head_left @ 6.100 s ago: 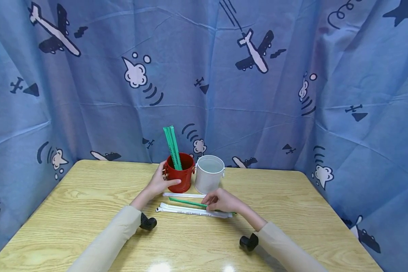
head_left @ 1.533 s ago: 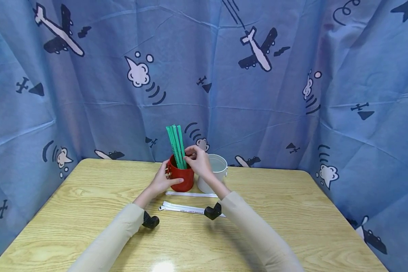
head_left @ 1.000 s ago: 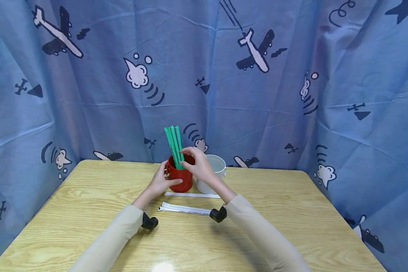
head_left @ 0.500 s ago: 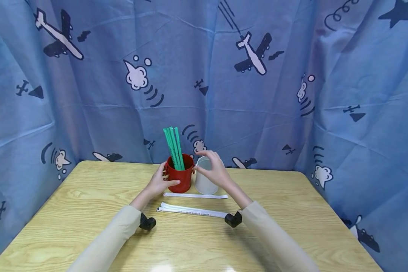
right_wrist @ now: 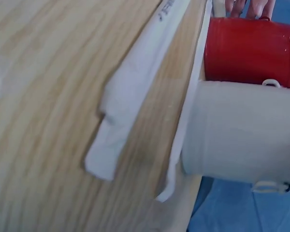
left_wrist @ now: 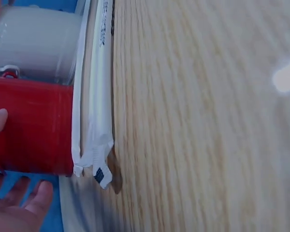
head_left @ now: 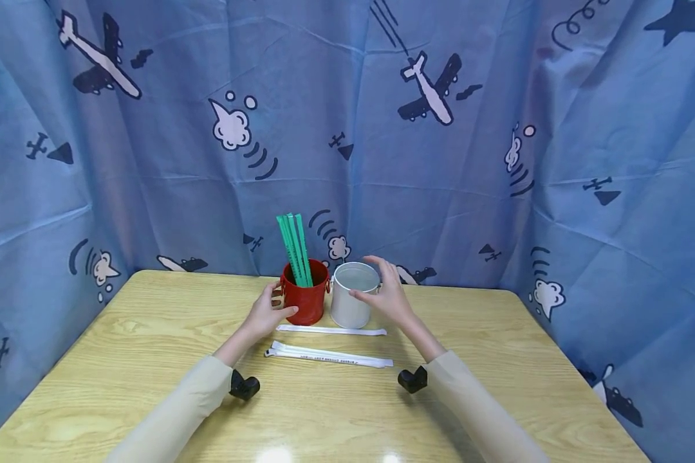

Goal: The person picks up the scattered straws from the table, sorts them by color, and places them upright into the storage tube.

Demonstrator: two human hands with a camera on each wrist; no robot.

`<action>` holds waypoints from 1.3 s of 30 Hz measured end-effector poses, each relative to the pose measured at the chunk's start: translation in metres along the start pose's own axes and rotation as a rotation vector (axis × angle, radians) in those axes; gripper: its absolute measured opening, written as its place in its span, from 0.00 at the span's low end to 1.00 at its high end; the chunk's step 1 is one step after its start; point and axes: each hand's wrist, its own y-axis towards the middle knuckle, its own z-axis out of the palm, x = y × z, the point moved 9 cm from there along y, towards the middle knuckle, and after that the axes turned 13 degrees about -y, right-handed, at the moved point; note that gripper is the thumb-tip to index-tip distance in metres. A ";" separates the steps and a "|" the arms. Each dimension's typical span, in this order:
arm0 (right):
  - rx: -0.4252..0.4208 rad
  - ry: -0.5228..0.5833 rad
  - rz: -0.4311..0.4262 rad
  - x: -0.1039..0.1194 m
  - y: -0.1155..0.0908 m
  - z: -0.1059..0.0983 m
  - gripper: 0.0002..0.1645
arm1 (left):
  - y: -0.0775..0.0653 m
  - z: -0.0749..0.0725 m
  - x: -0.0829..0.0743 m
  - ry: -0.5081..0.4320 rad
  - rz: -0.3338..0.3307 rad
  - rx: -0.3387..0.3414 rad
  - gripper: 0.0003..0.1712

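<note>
A red bucket point(head_left: 304, 307) stands at the back of the table with several green-wrapped straws point(head_left: 294, 251) leaning upright in it. Beside its left side is my left hand point(head_left: 263, 314), the thumb extended across the front and the fingers spread; the left wrist view shows a gap between fingertips and bucket. Close on the right stands a white bucket point(head_left: 350, 308) with nothing visible inside. My right hand point(head_left: 389, 294) is at its right side, thumb and fingers apart, holding nothing. White paper-wrapped straws lie in front: a single straw point(head_left: 331, 330) near the buckets and a bundle point(head_left: 329, 355) closer to me.
The wooden table point(head_left: 168, 360) ends just behind the buckets at a blue curtain point(head_left: 301, 128) printed with planes. Black wrist cameras point(head_left: 245, 387) sit at both cuffs, low over the table.
The right hand has taken the green straw from the table, put it in the red bucket, released it, and moved right to the white bucket. The left hand has loosened and shifted slightly left.
</note>
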 end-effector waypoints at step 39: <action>0.332 0.459 0.231 -0.059 -0.002 0.041 0.53 | -0.051 0.026 -0.039 0.286 0.097 0.000 0.18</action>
